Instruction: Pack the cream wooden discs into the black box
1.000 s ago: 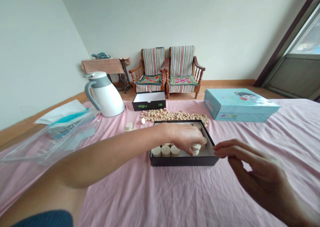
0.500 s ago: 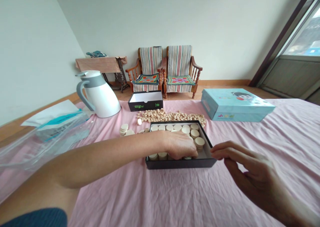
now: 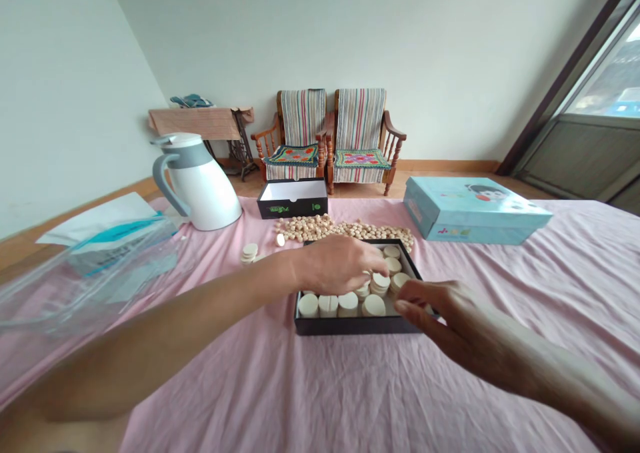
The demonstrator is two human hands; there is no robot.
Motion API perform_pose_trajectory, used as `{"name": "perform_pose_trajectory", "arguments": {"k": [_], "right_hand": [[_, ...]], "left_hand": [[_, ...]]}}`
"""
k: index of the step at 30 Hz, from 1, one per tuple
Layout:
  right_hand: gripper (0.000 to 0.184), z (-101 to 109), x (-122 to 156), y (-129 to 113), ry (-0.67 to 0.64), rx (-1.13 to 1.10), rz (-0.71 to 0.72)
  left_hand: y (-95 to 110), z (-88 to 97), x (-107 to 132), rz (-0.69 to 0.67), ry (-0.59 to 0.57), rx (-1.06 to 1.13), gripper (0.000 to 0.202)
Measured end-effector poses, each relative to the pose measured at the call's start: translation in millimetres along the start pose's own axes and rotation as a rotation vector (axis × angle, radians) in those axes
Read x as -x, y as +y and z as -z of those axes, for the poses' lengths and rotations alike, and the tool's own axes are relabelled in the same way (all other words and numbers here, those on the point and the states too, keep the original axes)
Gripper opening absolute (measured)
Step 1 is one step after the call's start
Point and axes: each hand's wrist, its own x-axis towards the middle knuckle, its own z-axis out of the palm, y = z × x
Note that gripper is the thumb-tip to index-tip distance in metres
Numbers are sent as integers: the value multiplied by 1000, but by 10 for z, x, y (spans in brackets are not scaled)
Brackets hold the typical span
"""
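A black box sits on the pink cloth, partly filled with round pale wooden discs standing in a row along its near wall. My left hand hovers over the box's middle, fingers curled down onto the discs; whether it grips one is hidden. Resting at the box's right front corner, my right hand has its fingers loosely extended and touches the rim. Behind the box lies a heap of small wooden beads. A short stack of discs lies to the left.
A white jug and an open black box stand at the back. A light blue box lies back right. A clear plastic bag is at the left. Two striped chairs stand beyond.
My left hand has lifted from the box's near row toward its middle, baring a row of discs. My right hand has slid left onto the box's right front corner.
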Motion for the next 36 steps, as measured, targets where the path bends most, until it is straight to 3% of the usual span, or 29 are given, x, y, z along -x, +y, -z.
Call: {"name": "perform_pose_trajectory", "arguments": {"k": [3, 7, 10, 14, 19, 23, 27, 33, 36], "right_hand": [[43, 26, -94, -51, -159, 91, 67], [53, -5, -214, -27, -208, 215, 243], [55, -33, -276, -7, -343, 225, 224], [56, -45, -303, -21, -443, 213, 131], [60, -88, -334, -41, -523, 91, 36], [60, -166, -369, -64, -532, 51, -23], [60, -220, -354, -83, -485, 27, -71], [37, -160, -353, -12, -290, 108, 93], [36, -148, -411, 24, -220, 96, 10]], "left_hand": [[49, -61, 301, 188, 355, 80, 21], [180, -410, 696, 535, 821, 294, 10], [295, -724, 899, 729, 986, 469, 12], [402, -963, 1000, 896, 1063, 551, 17], [395, -1028, 989, 940, 954, 682, 26], [366, -1061, 996, 953, 949, 738, 32], [361, -1074, 1018, 940, 934, 767, 33], [351, -1080, 1023, 930, 927, 783, 33], [347, -1081, 1029, 909, 927, 801, 33]]}}
